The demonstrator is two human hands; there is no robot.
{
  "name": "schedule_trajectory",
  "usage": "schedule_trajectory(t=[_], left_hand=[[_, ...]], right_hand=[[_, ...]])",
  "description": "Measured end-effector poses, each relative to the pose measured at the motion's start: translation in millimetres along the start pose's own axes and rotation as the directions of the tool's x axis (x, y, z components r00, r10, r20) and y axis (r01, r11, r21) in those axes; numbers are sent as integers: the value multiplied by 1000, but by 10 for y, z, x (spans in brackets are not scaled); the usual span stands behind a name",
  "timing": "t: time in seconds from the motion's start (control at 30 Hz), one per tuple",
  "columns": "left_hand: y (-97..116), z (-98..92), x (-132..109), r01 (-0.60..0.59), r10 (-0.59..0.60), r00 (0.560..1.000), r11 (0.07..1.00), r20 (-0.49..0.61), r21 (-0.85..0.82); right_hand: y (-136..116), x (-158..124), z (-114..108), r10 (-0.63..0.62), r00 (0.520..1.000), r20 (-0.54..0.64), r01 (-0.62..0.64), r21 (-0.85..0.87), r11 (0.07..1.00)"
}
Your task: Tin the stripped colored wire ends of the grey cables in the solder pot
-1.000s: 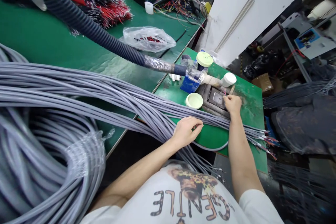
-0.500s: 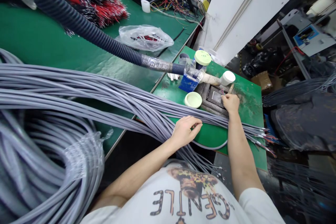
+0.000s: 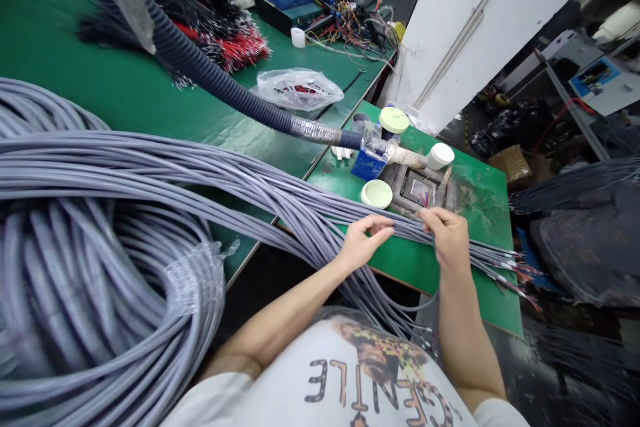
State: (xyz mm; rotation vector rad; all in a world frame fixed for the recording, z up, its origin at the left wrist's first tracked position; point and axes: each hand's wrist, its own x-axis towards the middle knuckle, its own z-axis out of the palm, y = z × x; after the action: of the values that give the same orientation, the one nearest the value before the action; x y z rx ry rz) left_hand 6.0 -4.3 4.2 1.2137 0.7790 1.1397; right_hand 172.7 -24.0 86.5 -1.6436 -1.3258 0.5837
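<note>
The grey cable bundle (image 3: 280, 203) runs from a big plastic-wrapped coil (image 3: 105, 293) across the green counter (image 3: 477, 213), its tips fanning out past the counter's right edge, clear of the dark metal tray (image 3: 417, 188). The left hand (image 3: 363, 245) has a wide grip, fingers laid along the bundle, while the right hand (image 3: 447, 237) has a narrow grip pinched on it, just below the tray, with open green surface around both.
</note>
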Motion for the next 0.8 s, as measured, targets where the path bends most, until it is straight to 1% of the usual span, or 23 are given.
schedule_trajectory(t=[0.03,0.1,0.17,0.23,0.3,0.37,0.47,0.53,0.6,0.67,0.73,0.8], left_hand=[[1,39,13,61,-60,998,989,13,-138],[3,134,30,147,-136,989,924,56,-353],[13,234,34,182,-175,983,863,60,-471],[41,313,29,188,-188,980,817,56,-545],[90,350,22,199,-192,978,773,77,-602],[151,342,20,224,-207,973,730,103,-646],[230,281,27,265,-276,956,656,102,-707],[252,251,30,310,-339,932,576,124,-756],[248,256,21,387,-383,899,467,212,-795],[233,291,-4,457,-391,867,374,310,-807],[223,333,-43,491,-376,852,335,364,-804],[225,361,-91,480,-343,865,354,367,-802]], right_hand=[[-50,-70,40,5,999,36,-6,30,1000],[-110,-165,106,6,996,91,-11,62,998],[-130,-214,148,-4,992,123,-4,66,998],[-134,-240,166,-20,991,134,12,60,998],[-141,-259,156,-43,991,130,38,38,999],[-156,-287,117,-65,987,149,66,-5,998],[-180,-355,35,-85,966,243,111,-95,989],[-184,-416,5,-116,955,272,154,-126,980],[-176,-476,14,-175,950,257,213,-131,968],[-159,-523,53,-240,943,229,276,-142,951],[-133,-551,94,-294,937,190,328,-182,927],[-105,-565,119,-326,934,143,353,-246,903]])
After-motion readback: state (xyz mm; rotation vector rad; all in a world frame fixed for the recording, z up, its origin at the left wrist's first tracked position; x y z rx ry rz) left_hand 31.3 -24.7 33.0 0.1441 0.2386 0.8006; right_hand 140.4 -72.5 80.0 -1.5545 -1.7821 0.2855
